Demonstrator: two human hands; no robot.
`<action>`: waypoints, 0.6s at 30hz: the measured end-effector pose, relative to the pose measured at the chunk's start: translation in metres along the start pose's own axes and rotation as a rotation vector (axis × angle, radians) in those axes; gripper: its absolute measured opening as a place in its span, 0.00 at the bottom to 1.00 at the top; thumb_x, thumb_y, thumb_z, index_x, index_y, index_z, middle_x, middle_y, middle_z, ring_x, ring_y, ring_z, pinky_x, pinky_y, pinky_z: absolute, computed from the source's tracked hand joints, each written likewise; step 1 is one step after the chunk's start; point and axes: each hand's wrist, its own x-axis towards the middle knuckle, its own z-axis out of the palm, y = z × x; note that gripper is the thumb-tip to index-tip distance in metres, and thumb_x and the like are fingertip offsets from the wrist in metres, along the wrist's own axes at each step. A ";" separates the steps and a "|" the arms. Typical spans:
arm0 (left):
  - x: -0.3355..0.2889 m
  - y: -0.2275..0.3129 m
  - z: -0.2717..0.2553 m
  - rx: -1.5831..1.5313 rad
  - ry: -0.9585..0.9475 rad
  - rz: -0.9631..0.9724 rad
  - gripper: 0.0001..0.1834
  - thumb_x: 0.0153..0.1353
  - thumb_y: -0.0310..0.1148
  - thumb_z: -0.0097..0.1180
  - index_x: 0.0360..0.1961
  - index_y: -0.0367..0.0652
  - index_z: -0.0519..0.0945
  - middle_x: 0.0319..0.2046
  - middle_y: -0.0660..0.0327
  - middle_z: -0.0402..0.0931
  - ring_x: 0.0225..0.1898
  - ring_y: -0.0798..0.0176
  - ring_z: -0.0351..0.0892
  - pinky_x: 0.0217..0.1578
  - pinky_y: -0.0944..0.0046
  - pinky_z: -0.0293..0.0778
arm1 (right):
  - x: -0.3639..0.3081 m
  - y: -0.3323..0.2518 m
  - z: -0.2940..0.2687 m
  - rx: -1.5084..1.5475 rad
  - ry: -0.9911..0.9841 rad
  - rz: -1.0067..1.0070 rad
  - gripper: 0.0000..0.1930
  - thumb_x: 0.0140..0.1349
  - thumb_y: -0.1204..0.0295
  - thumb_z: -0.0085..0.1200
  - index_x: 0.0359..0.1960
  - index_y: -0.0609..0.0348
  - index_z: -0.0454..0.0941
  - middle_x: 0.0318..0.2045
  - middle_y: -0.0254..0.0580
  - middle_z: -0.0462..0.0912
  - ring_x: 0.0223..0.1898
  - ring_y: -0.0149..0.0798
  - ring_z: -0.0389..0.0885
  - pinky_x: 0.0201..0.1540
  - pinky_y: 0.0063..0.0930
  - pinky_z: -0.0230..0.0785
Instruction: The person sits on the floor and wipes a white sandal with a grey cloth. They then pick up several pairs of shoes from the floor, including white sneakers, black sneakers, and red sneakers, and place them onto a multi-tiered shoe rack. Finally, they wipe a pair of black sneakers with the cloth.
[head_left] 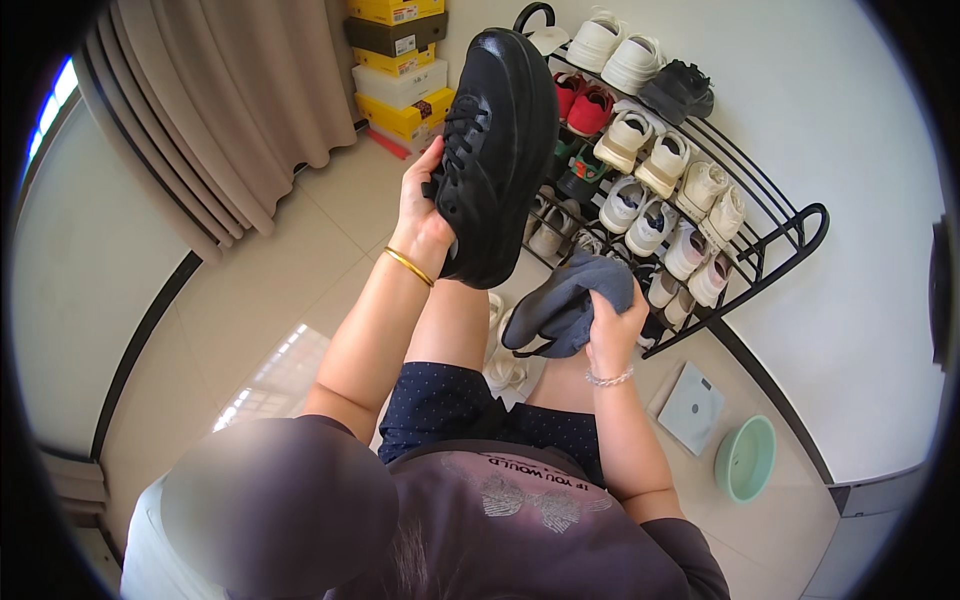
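Right now: left hand (422, 205), fingers closed on the black shoe (507, 150) by its laced opening, held up, shoe rack (818, 228) beyond | right hand (615, 328), fingers curled into a bunched grey-blue cloth (565, 308), soft, limp | shoe looks light, stiff-soled, upper giving; heel's the safest hold!
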 end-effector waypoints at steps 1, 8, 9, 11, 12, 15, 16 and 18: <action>-0.001 -0.001 0.000 0.008 0.011 0.001 0.18 0.64 0.38 0.39 0.44 0.35 0.73 0.45 0.48 0.74 0.47 0.50 0.73 0.53 0.51 0.66 | 0.002 0.000 0.000 0.041 0.019 -0.007 0.11 0.49 0.81 0.52 0.36 0.68 0.76 0.33 0.38 0.79 0.34 0.28 0.75 0.41 0.21 0.66; 0.001 -0.018 0.000 0.006 -0.012 -0.010 0.18 0.63 0.39 0.40 0.45 0.36 0.73 0.45 0.49 0.74 0.48 0.50 0.73 0.53 0.51 0.65 | 0.015 -0.021 0.016 -0.115 0.063 -0.129 0.14 0.46 0.83 0.53 0.38 0.69 0.73 0.34 0.38 0.78 0.35 0.29 0.75 0.42 0.21 0.66; -0.003 -0.029 0.004 0.031 -0.017 -0.008 0.18 0.63 0.39 0.40 0.45 0.37 0.73 0.45 0.50 0.74 0.48 0.50 0.73 0.54 0.51 0.65 | 0.017 -0.026 0.023 -0.185 0.071 -0.174 0.14 0.46 0.83 0.53 0.37 0.69 0.73 0.33 0.38 0.78 0.35 0.29 0.74 0.42 0.21 0.66; -0.006 -0.052 0.005 0.070 0.119 0.050 0.18 0.63 0.39 0.40 0.45 0.37 0.74 0.46 0.51 0.74 0.49 0.51 0.72 0.54 0.52 0.64 | 0.020 -0.034 0.044 -0.284 0.116 -0.301 0.16 0.43 0.83 0.55 0.37 0.66 0.72 0.32 0.39 0.77 0.34 0.31 0.74 0.42 0.23 0.65; -0.003 -0.064 0.004 0.084 0.222 0.103 0.20 0.60 0.41 0.46 0.45 0.36 0.73 0.43 0.50 0.75 0.46 0.53 0.74 0.51 0.55 0.68 | 0.022 -0.032 0.053 -0.340 0.151 -0.397 0.16 0.42 0.83 0.55 0.37 0.65 0.71 0.32 0.40 0.77 0.34 0.32 0.74 0.42 0.24 0.65; -0.002 -0.077 0.003 0.030 0.226 0.045 0.20 0.61 0.41 0.46 0.44 0.34 0.73 0.41 0.50 0.76 0.42 0.53 0.76 0.48 0.55 0.70 | 0.019 -0.008 0.061 -0.395 0.186 -0.509 0.18 0.40 0.84 0.56 0.36 0.62 0.68 0.32 0.44 0.72 0.35 0.43 0.72 0.43 0.30 0.64; 0.000 -0.074 -0.002 -0.034 0.187 0.021 0.20 0.61 0.41 0.46 0.44 0.34 0.73 0.40 0.50 0.76 0.41 0.53 0.76 0.48 0.55 0.71 | 0.014 -0.002 0.062 -0.375 0.151 -0.467 0.18 0.39 0.84 0.58 0.34 0.63 0.68 0.32 0.45 0.71 0.36 0.47 0.71 0.43 0.32 0.63; 0.004 -0.065 -0.022 -0.162 0.108 -0.024 0.20 0.61 0.41 0.46 0.44 0.33 0.73 0.39 0.50 0.77 0.40 0.53 0.77 0.47 0.55 0.72 | 0.004 0.003 0.060 -0.396 0.096 -0.486 0.18 0.41 0.85 0.54 0.37 0.62 0.68 0.32 0.43 0.73 0.36 0.40 0.73 0.44 0.28 0.64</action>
